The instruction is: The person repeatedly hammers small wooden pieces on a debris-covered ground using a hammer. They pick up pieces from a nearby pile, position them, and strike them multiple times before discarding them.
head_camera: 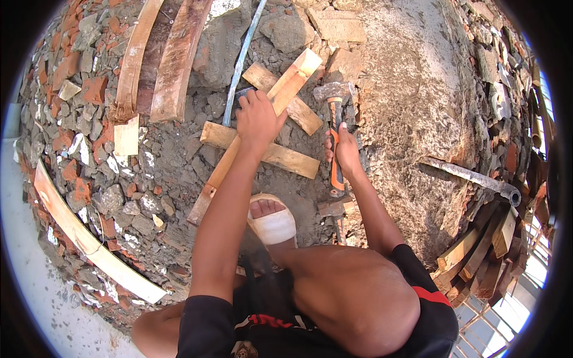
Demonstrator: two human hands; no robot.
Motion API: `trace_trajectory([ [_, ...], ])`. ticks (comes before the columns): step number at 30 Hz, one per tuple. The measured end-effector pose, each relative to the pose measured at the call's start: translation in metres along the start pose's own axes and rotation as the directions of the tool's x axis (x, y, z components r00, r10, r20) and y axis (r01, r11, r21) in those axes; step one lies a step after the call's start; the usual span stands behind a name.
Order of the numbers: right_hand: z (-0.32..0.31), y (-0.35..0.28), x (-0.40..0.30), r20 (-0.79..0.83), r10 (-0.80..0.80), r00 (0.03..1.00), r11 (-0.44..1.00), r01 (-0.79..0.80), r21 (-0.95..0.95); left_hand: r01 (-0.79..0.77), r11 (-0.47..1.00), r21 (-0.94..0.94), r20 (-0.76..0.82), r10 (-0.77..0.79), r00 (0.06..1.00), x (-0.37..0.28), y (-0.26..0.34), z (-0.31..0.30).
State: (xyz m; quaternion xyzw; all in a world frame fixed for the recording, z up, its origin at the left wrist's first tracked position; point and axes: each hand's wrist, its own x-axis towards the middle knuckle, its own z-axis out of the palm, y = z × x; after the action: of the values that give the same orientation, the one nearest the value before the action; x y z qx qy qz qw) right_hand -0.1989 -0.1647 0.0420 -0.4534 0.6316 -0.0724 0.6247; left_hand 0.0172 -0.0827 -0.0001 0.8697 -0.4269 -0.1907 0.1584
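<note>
My left hand [258, 117] is closed around a long wooden batten [295, 74], which slants across two shorter wood pieces. One short piece [291, 159] lies under it near my wrist, the other [304, 114] farther off, beyond my fingers. A dark object [244, 92], partly hidden, shows beside my left fingers. To the right, my right hand [344, 150] grips the orange and black handle of a club hammer [333, 91], its steel head pointing away from me. A second hammer [335, 206] with a similar handle lies nearer my leg.
Broken brick and concrete rubble [130, 201] covers the left. A blue metal bar [244, 58] stands beyond my left hand, near curved-looking planks [174, 67]. A metal pipe [474, 173] lies on the rough concrete at right, above stacked timber [483, 255]. My sandalled foot [273, 219] is close to the batten.
</note>
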Motion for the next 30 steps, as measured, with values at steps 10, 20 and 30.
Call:
trace_trajectory([
  [10,-0.017,0.023,-0.046,-0.123,-0.741,0.66,0.54,0.478,-0.693,0.009,0.984,-0.179,-0.026,-0.014,1.0,-0.009,-0.019,-0.033],
  [20,0.074,0.004,-0.08,0.045,-0.74,0.671,0.623,0.709,-0.329,0.115,0.465,-0.878,0.152,0.044,0.987,-0.074,-0.051,-0.151],
  [30,0.099,-0.053,-0.116,0.129,-0.819,0.559,0.563,0.826,-0.01,0.261,0.19,-0.946,0.304,0.249,0.92,-0.097,-0.085,-0.146],
])
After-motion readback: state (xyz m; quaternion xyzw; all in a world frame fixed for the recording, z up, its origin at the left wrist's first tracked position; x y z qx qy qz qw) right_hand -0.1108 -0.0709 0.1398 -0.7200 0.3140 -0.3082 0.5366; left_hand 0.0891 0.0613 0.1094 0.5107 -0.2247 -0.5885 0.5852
